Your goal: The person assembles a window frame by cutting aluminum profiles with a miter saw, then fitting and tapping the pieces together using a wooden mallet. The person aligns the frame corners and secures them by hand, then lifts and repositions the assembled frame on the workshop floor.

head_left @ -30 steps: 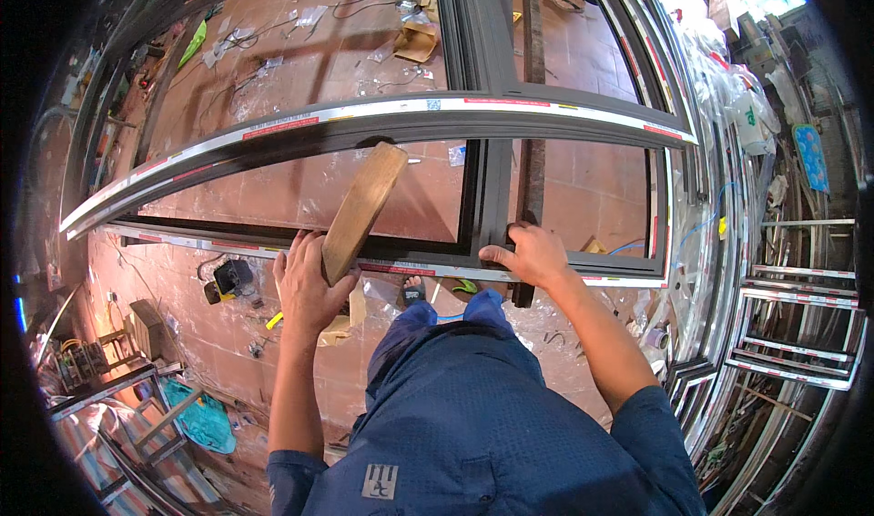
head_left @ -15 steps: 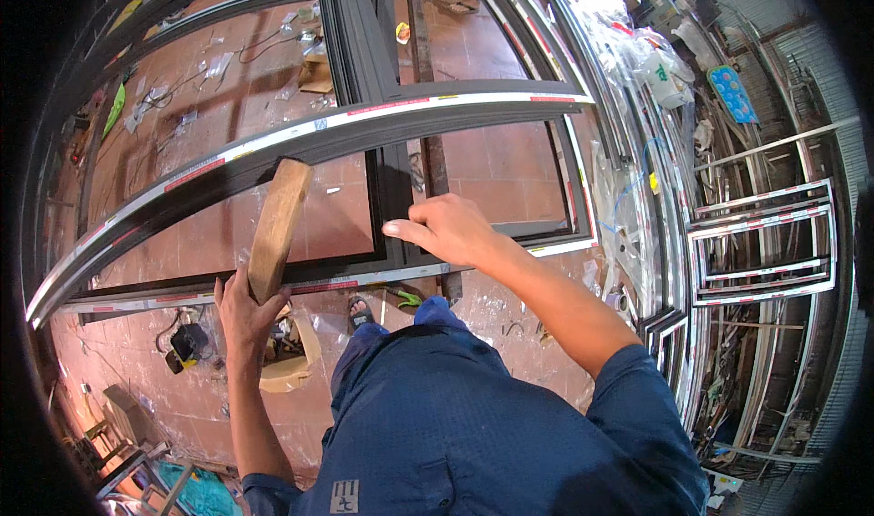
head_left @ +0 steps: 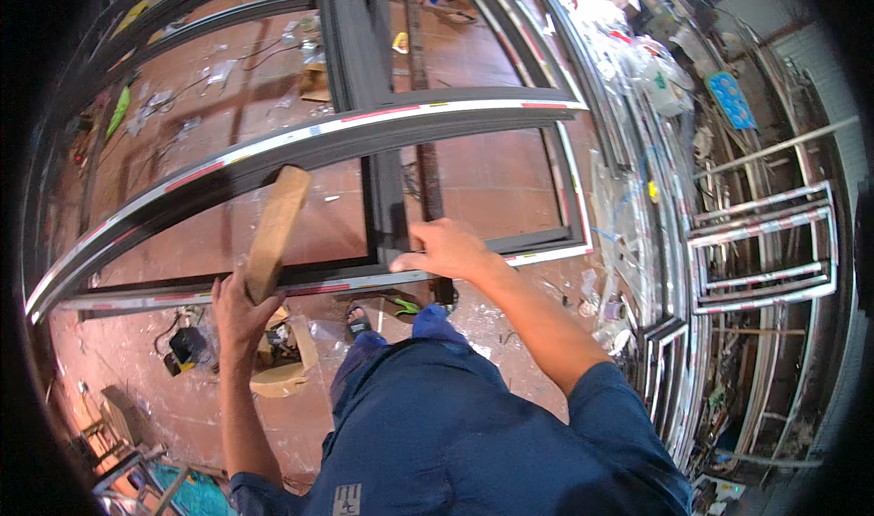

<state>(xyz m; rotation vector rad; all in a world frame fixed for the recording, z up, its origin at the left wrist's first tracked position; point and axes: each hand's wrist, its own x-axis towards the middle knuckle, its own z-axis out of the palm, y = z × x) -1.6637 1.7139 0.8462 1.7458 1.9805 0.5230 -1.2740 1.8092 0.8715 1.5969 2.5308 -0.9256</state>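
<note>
The left hand (head_left: 241, 311) is closed round the near end of the wood block (head_left: 280, 234), thumb on one side and fingers on the other. The block lies over the left opening of the dark frame (head_left: 390, 206), slanting away from the person, its far end showing against the far rail (head_left: 364, 124). The right hand (head_left: 448, 249) is over the corner where the crossbar joins the near rail (head_left: 328, 286), fingers curled in and thumb stretched to the left; the palm is turned from view, so I cannot tell whether it touches the frame or grips anything.

The block should be stiff and fairly light, manageable one-handed, and its bare grain ought to give good friction. The end grip leaves most of its length free, so it would tip forward if the fingers loosened; a hold nearer the middle would balance it better.

The frame looks rigid but long, so it is probably awkward and heavy for one person. Its dark rails and the smooth white-and-red strips along them may be slick and mark easily. The best holds would be the near rail on both sides of the crossbar, or the crossbar itself, with hands well apart against twisting.
</note>
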